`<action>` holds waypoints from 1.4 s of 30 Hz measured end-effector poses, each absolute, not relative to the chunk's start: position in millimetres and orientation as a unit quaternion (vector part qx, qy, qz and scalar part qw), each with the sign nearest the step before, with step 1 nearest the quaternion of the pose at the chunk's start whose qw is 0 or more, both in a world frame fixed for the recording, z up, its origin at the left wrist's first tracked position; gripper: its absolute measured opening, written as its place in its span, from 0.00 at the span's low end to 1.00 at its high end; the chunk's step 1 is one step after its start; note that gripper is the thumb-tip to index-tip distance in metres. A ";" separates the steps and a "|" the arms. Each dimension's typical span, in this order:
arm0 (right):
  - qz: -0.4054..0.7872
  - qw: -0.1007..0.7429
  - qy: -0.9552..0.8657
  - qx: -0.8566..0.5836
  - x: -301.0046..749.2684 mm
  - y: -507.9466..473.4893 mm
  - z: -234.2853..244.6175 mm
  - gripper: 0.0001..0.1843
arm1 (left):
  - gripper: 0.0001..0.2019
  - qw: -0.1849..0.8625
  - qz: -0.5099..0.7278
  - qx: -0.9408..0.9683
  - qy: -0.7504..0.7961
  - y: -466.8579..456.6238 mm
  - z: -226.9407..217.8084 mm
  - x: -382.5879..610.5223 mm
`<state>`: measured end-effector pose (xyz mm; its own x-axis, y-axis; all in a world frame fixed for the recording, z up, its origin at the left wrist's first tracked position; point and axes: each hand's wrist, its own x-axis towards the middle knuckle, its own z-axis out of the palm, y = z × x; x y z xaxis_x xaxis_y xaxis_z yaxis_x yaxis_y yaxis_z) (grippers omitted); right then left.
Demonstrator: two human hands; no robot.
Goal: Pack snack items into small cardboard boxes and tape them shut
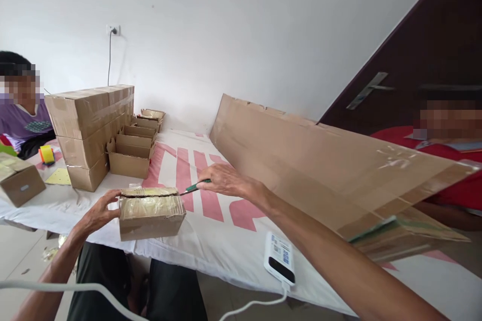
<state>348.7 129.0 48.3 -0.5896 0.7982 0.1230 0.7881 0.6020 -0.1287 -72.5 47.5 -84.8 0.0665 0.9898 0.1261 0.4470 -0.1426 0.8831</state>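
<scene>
Head: box [152, 225] seemingly crosswise, knife [193, 187] leftward.

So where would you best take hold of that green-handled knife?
I'd hold the green-handled knife by its handle, coming from the right, where the right hand grips it. The thin blade points left at the taped cardboard box, so the handle end faces away.
</scene>
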 end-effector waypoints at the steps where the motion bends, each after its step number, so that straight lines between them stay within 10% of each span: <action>1: 0.059 0.119 -0.883 -0.450 357.8 130.2 43.2 0.18 | 0.33 0.343 0.393 0.650 0.552 48.4 -83.6 -72.4; 7: 0.166 0.301 -0.808 -0.478 380.9 136.2 -47.2 0.21 | 0.43 0.363 0.366 0.664 0.542 47.6 -75.7 -70.9; 17: 0.089 0.283 -0.748 -0.594 348.2 116.1 -199.6 0.12 | 0.57 0.347 0.325 0.702 0.531 38.4 -69.1 -71.8; 32: 0.237 0.462 -0.728 -0.447 281.1 109.9 -120.4 0.24 | 0.60 0.322 0.307 0.711 0.544 43.8 -68.7 -67.0; 42: 0.051 0.430 -0.792 -0.430 260.2 108.3 -91.3 0.25 | 0.54 0.372 0.482 0.569 0.553 69.2 -78.2 -67.0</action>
<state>260.2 108.3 -91.3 -0.2606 0.7254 0.6371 0.6377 0.6248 -0.4505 -67.0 69.2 -78.2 -0.0756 0.9876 0.1379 0.2715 -0.1126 0.9558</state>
